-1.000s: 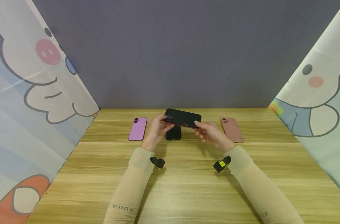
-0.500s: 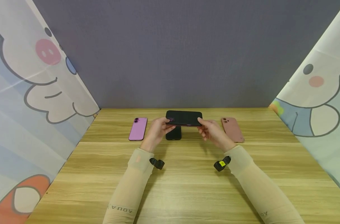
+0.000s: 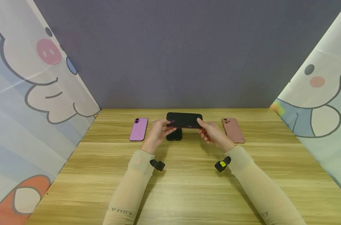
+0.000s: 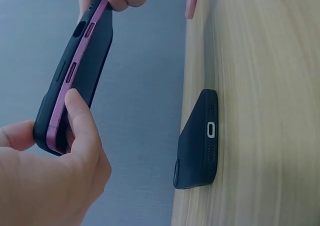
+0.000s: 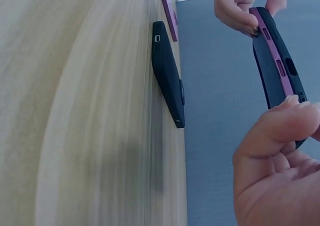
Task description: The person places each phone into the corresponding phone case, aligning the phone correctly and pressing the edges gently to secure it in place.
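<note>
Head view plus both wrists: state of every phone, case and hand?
Purple phone in black case: lifted off the table, gripped at both ends.
Black phone: flat on the wooden table.
Lilac phone: flat, back up.
Pink phone: flat, back up.
Left hand: grips left end.
Right hand: grips right end.

Wooden table bears purple phone, black case, pink phone.

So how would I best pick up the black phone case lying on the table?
Grip the black phone case by its two long side edges, coming from above. It lies flat on the wooden table, so only those thin edges offer fingers a hold.
</note>
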`<state>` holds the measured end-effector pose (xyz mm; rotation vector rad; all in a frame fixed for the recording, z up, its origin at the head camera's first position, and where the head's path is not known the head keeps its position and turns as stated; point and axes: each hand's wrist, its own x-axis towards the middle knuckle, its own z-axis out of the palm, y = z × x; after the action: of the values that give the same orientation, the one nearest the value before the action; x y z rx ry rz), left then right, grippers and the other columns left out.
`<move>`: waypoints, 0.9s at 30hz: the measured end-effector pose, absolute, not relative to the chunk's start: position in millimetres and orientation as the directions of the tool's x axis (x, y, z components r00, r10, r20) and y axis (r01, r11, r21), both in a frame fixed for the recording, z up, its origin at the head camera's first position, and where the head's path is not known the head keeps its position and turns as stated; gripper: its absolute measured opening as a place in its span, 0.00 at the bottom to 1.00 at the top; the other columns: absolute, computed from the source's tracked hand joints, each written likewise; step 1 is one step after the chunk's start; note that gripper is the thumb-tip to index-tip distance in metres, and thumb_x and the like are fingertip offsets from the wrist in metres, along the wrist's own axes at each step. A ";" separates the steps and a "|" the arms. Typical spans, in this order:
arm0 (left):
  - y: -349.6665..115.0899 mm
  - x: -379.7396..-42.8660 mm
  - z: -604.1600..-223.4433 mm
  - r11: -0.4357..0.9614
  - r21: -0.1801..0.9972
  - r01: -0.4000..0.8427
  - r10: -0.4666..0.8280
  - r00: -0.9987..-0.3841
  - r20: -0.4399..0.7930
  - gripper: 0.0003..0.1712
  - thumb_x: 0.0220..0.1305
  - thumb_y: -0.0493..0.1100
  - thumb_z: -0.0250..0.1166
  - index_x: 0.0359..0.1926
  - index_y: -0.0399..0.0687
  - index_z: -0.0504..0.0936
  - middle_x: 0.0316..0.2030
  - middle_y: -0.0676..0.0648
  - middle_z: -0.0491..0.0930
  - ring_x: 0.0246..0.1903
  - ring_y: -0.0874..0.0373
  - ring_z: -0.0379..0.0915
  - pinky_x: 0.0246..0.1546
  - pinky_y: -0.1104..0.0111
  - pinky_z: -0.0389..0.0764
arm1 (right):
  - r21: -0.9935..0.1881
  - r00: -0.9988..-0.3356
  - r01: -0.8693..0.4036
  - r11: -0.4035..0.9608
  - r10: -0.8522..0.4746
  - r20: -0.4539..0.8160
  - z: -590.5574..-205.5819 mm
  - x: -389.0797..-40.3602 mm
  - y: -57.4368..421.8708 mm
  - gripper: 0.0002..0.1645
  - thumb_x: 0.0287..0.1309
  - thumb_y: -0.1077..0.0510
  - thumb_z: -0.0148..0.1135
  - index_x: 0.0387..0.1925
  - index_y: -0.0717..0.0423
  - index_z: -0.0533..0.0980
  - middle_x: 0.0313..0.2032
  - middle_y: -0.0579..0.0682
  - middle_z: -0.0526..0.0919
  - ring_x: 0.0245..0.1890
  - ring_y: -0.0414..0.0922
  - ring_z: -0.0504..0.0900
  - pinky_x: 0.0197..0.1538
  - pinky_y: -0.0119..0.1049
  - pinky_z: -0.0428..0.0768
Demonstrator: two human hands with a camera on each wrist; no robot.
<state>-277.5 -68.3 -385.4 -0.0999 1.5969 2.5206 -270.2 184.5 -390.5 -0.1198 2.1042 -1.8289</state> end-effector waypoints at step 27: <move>-66.7 -274.9 -382.8 -0.424 0.889 -0.174 0.089 -0.985 -0.150 0.01 0.67 0.31 0.54 0.38 0.36 0.73 0.40 0.40 0.75 0.35 0.48 0.78 0.51 0.57 0.83 | -0.985 -0.952 0.136 0.105 -0.263 -0.159 -391.4 -266.7 183.4 0.29 0.74 0.35 0.52 0.28 0.55 0.72 0.19 0.44 0.70 0.14 0.38 0.61 0.22 0.34 0.60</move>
<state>-274.9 -66.7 -382.8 -0.1197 1.5894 2.5240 -266.7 183.4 -391.4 -0.1251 2.0927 -1.9188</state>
